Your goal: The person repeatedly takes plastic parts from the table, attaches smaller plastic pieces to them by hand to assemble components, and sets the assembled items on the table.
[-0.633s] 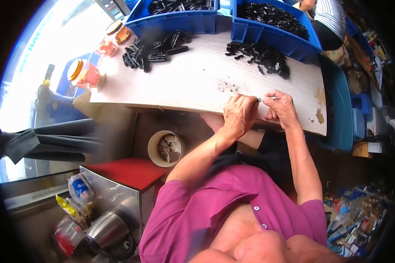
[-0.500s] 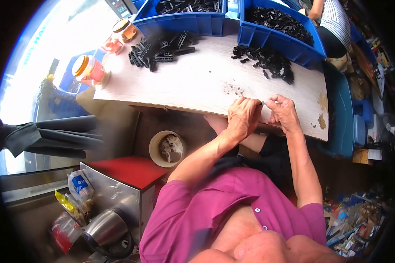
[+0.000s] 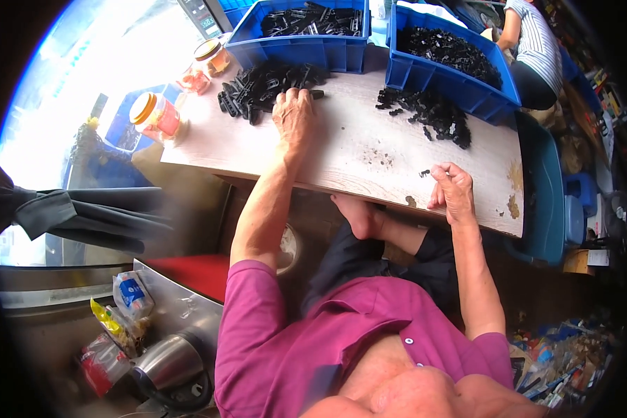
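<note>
My left hand reaches onto the near edge of a heap of long black plastic parts at the table's far left. Its fingers are slightly apart and bent down over the parts; what lies under the fingertips is hidden. Over the table's near edge on the right, my right hand is closed, thumb and forefinger pinched. A small black plastic piece shows at those fingertips. Farther back lies a pile of small black plastic pieces.
Two blue bins, one of long black parts and one of small pieces, stand at the back. Lidded jars line the table's left side. Below are a white bucket and a steel kettle. Another person sits at far right.
My left hand has left my right hand and moved far and left to the heap of long parts. The right hand stays near the table's front edge. The view has shifted slightly.
</note>
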A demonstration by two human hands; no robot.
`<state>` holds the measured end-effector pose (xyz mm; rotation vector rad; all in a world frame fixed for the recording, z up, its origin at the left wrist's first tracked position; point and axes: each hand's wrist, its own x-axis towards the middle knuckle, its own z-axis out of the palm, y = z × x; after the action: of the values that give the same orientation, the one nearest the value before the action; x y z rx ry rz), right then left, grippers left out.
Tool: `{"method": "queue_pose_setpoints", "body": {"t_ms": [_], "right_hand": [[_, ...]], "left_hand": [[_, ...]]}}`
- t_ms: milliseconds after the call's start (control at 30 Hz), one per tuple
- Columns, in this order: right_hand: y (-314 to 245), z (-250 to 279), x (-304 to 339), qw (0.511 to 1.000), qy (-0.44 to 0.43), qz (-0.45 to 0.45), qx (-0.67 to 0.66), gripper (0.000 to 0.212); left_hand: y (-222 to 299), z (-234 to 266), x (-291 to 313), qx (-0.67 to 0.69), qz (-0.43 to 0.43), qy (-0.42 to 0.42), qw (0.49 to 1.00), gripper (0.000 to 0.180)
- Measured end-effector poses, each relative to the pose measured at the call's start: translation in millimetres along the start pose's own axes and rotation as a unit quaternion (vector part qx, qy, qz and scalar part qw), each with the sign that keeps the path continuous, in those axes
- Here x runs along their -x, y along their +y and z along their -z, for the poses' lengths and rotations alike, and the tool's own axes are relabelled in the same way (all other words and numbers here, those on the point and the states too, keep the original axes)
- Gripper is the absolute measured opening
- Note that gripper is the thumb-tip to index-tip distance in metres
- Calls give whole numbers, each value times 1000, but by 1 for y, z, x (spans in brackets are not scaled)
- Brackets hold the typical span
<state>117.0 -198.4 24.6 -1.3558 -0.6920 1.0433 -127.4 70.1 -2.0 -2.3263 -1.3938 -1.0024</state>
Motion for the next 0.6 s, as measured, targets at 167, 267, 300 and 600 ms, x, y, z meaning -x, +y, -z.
{"method": "queue_pose_setpoints", "body": {"t_ms": [167,267,300,600], "right_hand": [[0,0,0,1000,-3,6,-3,21],[-1,-2,-1,1000,-2,8,-3,21],[0,-2,0,1000,1,11,-2,21],[0,-1,1,1000,1,12,-15,21]], "left_hand": [[4,-1,3,122,70,23,990,11],[3,3,5,177,141,-36,973,12],[6,9,6,205,165,-84,961,14],[27,28,18,167,103,-59,979,30]]}}
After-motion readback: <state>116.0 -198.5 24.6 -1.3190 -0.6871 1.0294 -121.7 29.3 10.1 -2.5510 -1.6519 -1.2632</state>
